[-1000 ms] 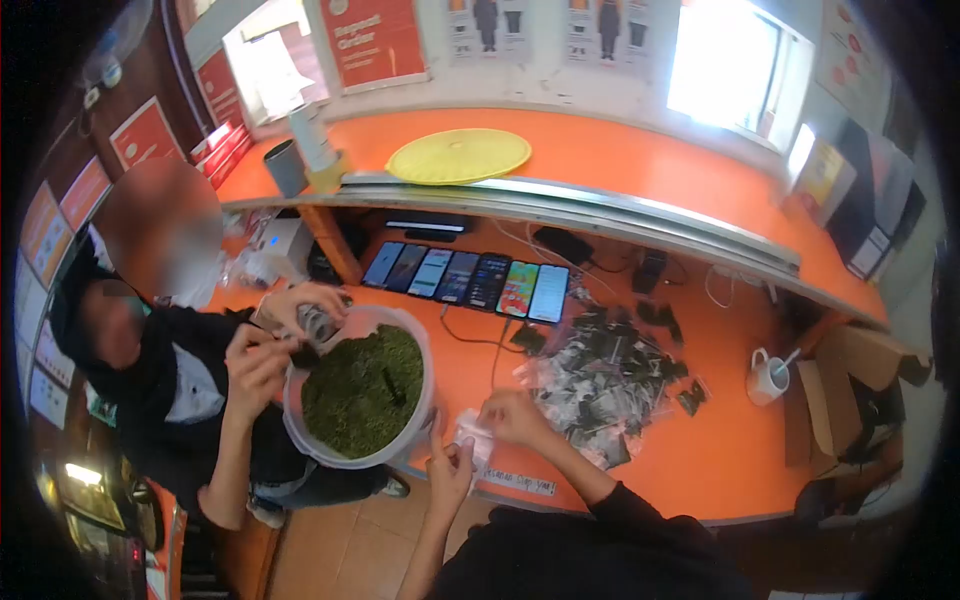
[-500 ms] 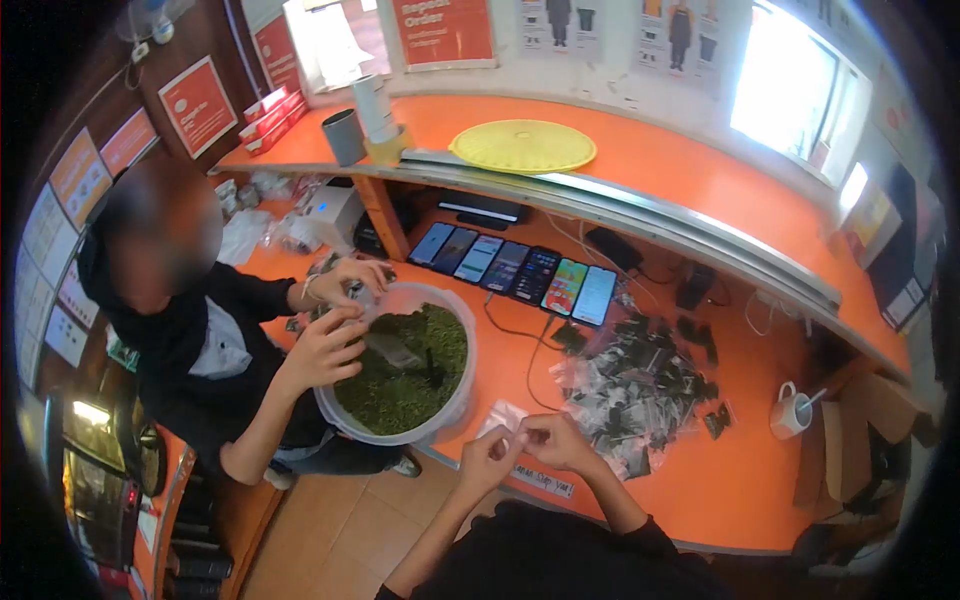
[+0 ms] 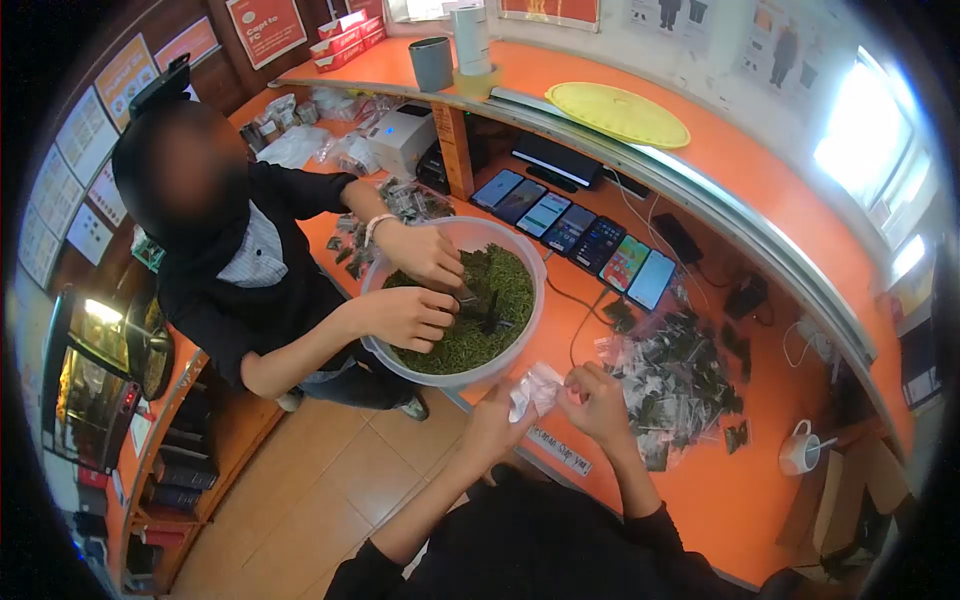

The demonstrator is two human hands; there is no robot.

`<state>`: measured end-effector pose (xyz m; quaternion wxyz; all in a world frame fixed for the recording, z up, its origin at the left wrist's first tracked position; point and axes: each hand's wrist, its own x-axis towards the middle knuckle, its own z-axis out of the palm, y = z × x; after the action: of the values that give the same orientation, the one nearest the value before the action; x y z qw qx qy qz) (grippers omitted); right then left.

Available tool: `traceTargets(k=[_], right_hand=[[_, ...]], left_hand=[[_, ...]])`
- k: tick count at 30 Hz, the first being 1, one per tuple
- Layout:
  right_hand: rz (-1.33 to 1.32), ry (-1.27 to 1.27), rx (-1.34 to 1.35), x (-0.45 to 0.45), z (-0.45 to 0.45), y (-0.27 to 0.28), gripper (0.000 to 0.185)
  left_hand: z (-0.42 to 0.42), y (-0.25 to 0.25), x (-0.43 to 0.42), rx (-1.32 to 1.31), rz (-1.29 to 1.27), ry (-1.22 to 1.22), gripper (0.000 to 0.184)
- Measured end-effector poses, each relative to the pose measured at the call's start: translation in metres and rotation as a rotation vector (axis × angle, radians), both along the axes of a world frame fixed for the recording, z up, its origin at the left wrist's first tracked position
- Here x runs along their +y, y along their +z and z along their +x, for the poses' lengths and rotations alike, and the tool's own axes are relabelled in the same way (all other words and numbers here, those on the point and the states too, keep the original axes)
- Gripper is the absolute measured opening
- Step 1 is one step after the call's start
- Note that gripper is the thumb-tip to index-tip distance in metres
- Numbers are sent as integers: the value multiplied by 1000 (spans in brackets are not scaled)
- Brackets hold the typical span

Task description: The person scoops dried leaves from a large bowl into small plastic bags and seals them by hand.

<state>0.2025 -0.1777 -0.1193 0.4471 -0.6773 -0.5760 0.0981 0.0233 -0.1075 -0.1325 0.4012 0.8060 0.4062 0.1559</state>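
Note:
A small clear plastic bag (image 3: 537, 388) is stretched between my two hands above the counter's front edge. My left hand (image 3: 494, 424) is closed on its left side, while my right hand (image 3: 597, 402) pinches the opposite side with curled fingers. Just beyond them stands a large translucent tub (image 3: 535, 345) of chopped green herbs (image 3: 420, 358). Another person's two hands (image 3: 412, 318) are down in this tub, by a dark scoop-like piece (image 3: 490, 315). Right of my right hand lies a heap of small clear sachets (image 3: 680, 385) with green contents.
Several phones (image 3: 597, 250) lie in a row under the raised shelf, with cables running beside them. A white mug (image 3: 800, 448) and cardboard boxes (image 3: 850, 500) are at the right. A yellow lid (image 3: 620, 112) rests on the shelf. The other person (image 3: 250, 260) stands at the left.
My hands have moved slightly apart, and the plastic bag now shows bunched between them. The other person's hands have gone from above the tub's rim down into the herbs. The view has shifted left.

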Motion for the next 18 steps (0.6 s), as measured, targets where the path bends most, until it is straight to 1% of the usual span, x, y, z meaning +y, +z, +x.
traceTargets(k=[2, 3, 4, 5, 6, 8, 9, 11, 12, 14, 15, 17, 18], right_hand=[[-15, -2, 3, 2, -1, 18, 8], [-17, 4, 2, 2, -4, 20, 8], [24, 93, 57, 2, -6, 21, 5], [64, 183, 111, 2, -8, 22, 7], [62, 194, 110, 2, -8, 25, 7], [84, 125, 87, -1, -3, 33, 11], [84, 142, 87, -3, -4, 40, 11], [43, 99, -75, -7, -9, 55, 9], [6, 128, -42, -9, -17, 60, 7], [34, 144, -95, -9, -32, 56, 8], [63, 146, -147, -8, -38, 55, 10], [116, 168, -159, 2, -43, 61, 10], [78, 149, -153, 6, -44, 75, 9]], left_hand=[[0, 5, -6, -271, 342, 96, 52], [0, 6, -9, -271, 341, 102, 52], [-1, 7, -11, -350, 219, -30, 63], [-3, 8, -13, -429, 96, -162, 75], [-6, 11, -15, -430, 97, -150, 75], [-13, 16, -17, -359, 37, -51, 78], [-17, 14, -17, -359, 40, -34, 78], [-22, 8, -15, -205, 341, 92, 80], [-22, 16, -18, -203, 347, 107, 80], [-13, 38, -29, -364, 583, 112, 74], [-11, 37, -32, -360, 595, 129, 74], [-13, 33, -42, -511, 345, 213, 61], [-16, 37, -43, -500, 282, 275, 53]])
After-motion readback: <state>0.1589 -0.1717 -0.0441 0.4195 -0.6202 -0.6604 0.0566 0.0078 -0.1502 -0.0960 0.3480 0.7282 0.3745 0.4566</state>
